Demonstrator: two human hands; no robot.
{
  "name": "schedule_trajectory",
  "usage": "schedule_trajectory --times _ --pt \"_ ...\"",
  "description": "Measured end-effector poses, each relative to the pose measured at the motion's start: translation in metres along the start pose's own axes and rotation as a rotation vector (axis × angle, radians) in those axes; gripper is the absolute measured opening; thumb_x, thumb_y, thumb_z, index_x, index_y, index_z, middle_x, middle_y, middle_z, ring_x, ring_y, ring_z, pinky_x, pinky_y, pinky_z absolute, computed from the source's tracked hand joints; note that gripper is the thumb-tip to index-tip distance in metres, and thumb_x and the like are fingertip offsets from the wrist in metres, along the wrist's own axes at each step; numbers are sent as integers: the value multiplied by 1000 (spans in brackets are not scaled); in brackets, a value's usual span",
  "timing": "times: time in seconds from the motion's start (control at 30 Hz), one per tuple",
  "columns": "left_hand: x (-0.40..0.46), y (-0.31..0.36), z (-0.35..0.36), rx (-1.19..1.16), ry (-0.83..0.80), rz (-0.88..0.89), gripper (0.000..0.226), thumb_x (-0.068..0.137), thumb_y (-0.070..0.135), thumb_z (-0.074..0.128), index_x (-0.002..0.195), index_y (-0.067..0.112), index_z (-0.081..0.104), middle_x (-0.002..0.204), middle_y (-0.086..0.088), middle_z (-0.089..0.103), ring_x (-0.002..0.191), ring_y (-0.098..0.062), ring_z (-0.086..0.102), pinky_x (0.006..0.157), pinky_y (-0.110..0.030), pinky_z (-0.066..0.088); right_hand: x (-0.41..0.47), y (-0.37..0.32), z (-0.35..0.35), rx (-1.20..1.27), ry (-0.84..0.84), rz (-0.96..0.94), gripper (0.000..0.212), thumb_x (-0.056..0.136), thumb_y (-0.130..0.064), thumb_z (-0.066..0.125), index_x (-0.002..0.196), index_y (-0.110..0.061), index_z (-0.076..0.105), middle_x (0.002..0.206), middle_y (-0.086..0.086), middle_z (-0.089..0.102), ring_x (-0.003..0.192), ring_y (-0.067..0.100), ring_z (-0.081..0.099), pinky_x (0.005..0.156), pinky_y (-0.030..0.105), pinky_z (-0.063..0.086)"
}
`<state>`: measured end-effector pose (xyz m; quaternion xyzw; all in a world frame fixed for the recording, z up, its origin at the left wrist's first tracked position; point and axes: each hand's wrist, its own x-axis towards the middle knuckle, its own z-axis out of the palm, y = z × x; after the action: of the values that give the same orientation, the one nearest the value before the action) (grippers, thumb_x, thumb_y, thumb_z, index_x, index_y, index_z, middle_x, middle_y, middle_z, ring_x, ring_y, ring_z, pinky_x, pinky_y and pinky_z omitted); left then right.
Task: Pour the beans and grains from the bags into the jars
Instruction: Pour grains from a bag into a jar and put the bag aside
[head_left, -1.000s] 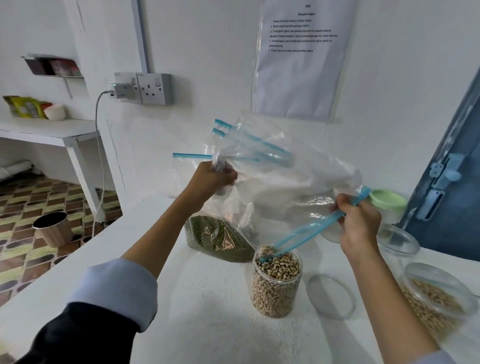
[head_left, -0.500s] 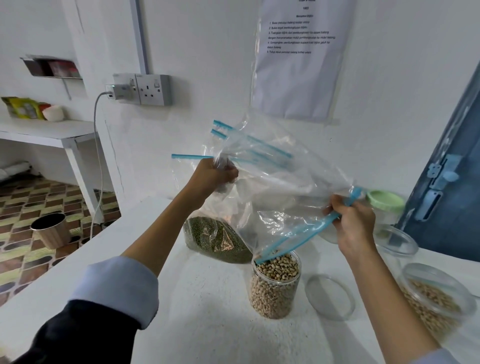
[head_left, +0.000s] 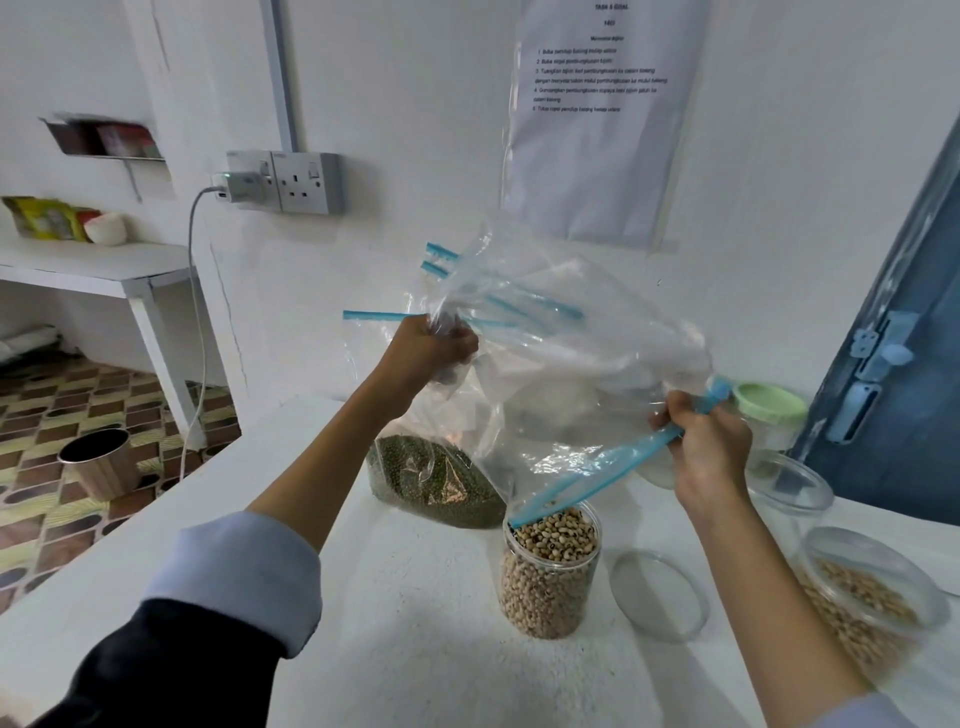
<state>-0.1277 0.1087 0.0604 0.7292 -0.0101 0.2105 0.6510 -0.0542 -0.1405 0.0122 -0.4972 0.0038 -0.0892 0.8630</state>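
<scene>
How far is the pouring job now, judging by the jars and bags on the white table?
Done: the clear plastic jar of pale beans is full to its mouth, and its round clear lid lies beside it. In hand: the left hand and right hand hold the clear zip bag with the blue strip, which looks empty, above that jar. Left: the bag of green beans is unpoured.
</scene>
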Motion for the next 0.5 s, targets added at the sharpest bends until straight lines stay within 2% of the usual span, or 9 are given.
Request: schedule_trajectory --times 0.1,0.23,0.3,0.43,0.5 --pt "0 1 -1 5 3 6 9 63 13 63 61 12 54 46 10 47 40 -3 40 43 -13 33 1 0 0 17 3 3 25 88 8 56 72 -11 56 56 -4 55 44 4 51 60 21 48" --pt "-1 2 -3 7 21 8 10 63 14 63 63 11 54 45 11 48 40 -3 41 43 -14 35 3 -1 1 5 0 8 25 88 8 57 72 -11 57 50 -7 55 44 4 51 61 22 50" --pt "-1 5 -5 25 39 7 10 63 14 64 63 11 55 45 12 49 42 -4 43 45 -15 36 4 -2 2 32 18 -4 26 88 8 57 72 -13 57 57 -5 55 43 2 51 60 21 49" --pt "4 13 -12 62 79 11 21 76 -2 67 64 10 55 44 11 49 46 -8 43 52 -22 35 8 -5 9 27 30 -23 23 87 8 58 73 -10 58 53 -5 56 42 3 51 59 21 48" --pt "6 17 -16 70 78 6 18 71 2 69 64 9 55 44 11 49 45 -8 43 50 -19 36 9 -5 13 11 21 -26 22 87 9 58 73 -8 58 59 0 55 42 3 52 57 20 48"
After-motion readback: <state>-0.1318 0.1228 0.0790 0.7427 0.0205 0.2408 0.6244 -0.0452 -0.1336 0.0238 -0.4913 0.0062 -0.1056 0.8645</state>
